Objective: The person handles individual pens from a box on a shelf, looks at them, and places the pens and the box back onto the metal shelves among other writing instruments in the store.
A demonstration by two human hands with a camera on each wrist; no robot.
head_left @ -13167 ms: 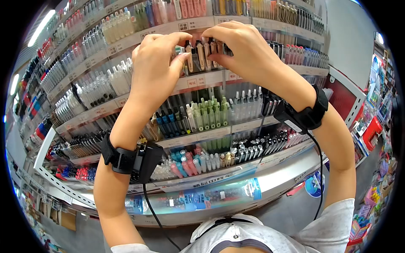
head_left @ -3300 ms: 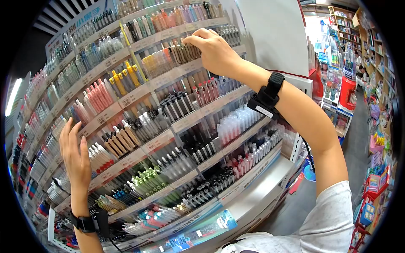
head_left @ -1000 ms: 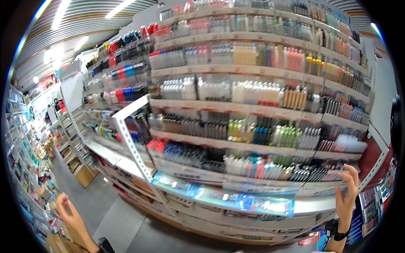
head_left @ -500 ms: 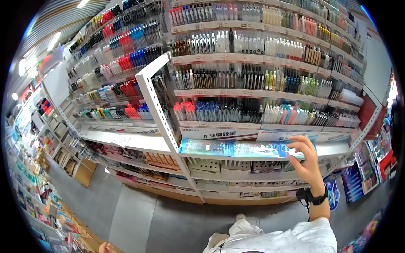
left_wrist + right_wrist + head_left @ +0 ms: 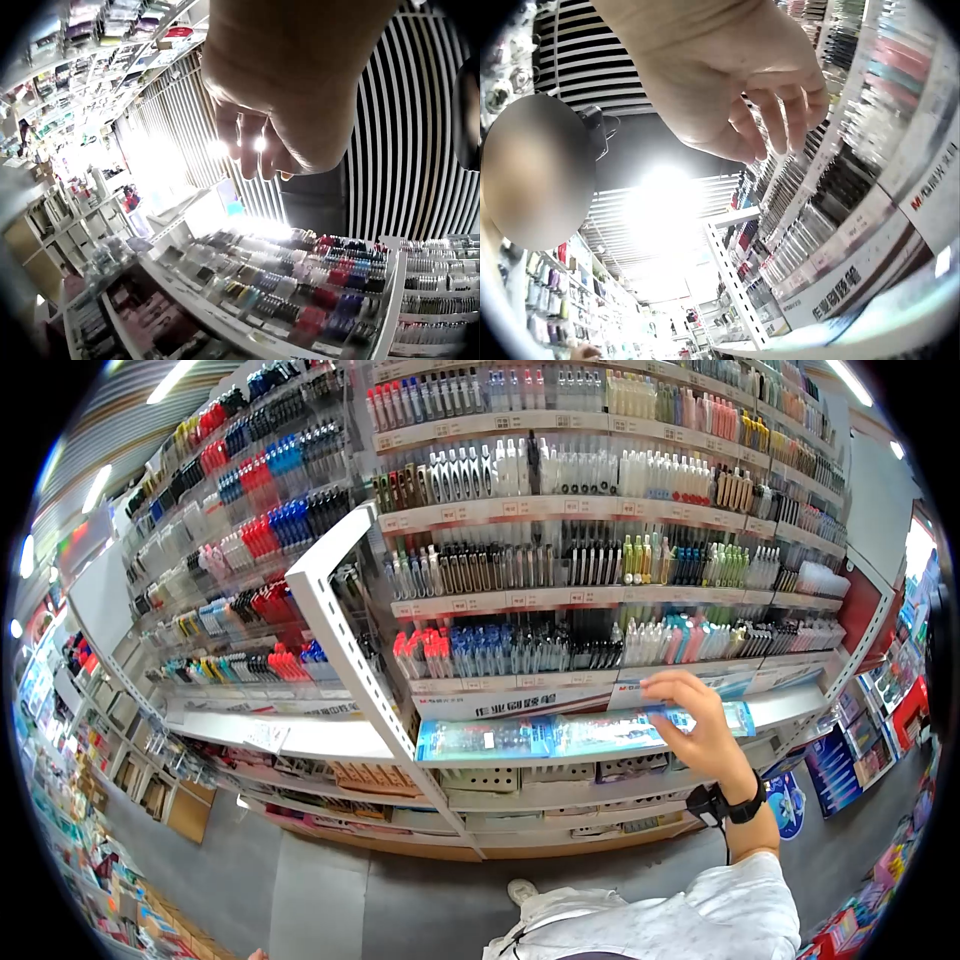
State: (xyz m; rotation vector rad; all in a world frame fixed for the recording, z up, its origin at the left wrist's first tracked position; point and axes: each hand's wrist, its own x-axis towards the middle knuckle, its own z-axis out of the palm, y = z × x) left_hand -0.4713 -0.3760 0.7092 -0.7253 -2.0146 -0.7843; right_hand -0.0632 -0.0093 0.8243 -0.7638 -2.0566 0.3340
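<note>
My right hand (image 5: 703,732) is raised in front of the pen rack in the head view, its fingers loosely bent with nothing between them. Behind it, a long clear-and-blue plastic package (image 5: 590,734) lies along the white ledge, partly covered by the hand. The right wrist view shows the same hand with relaxed, slightly spread fingers, overlapping rows of pens (image 5: 810,232). Only a fingertip of my left hand (image 5: 281,97) shows at the head view's bottom edge. In the left wrist view its fingers hang loosely and hold nothing visible.
A slotted white metal upright (image 5: 345,640) juts out between two rack sections. Tiers of pens (image 5: 500,650) fill both sections. Below the ledge are lower shelves (image 5: 560,795) with boxes. Grey floor (image 5: 420,900) runs beneath, and more goods (image 5: 80,840) crowd the left side.
Earlier both hands were among pens on the shelves, then the right reached a higher row. Both have since drawn back and lowered, and the head view has swung left. Lately the right hand shifted slightly left.
</note>
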